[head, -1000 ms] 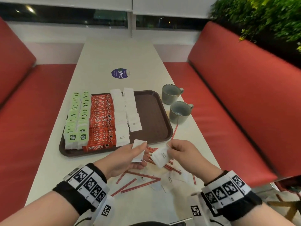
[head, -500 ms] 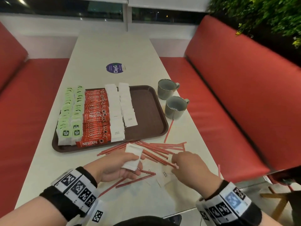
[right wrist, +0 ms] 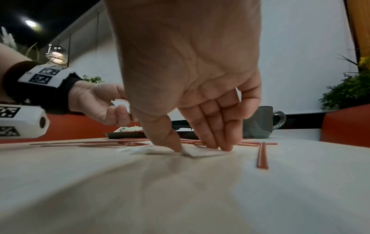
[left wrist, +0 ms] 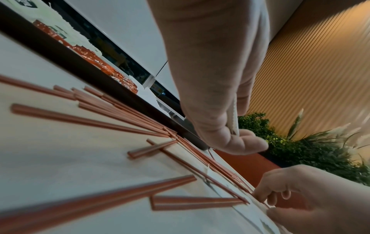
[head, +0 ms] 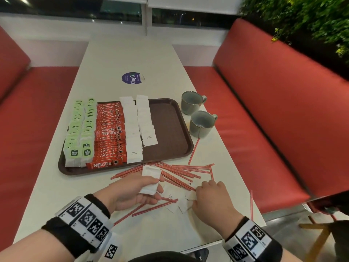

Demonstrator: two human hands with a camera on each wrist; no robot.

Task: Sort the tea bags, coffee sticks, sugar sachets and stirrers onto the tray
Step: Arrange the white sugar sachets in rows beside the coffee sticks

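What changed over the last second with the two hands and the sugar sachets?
The right hand gave up the white paper sugar sachet it held and dropped to the white table, fingertips now pressing a loose sachet. The left hand keeps gripping its small stack of sachets. The brown plastic tray rows and red-striped stirrers look unchanged.

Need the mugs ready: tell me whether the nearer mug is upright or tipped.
Upright. The nearer grey mug stands on its base on the table, open mouth up, handle sideways.
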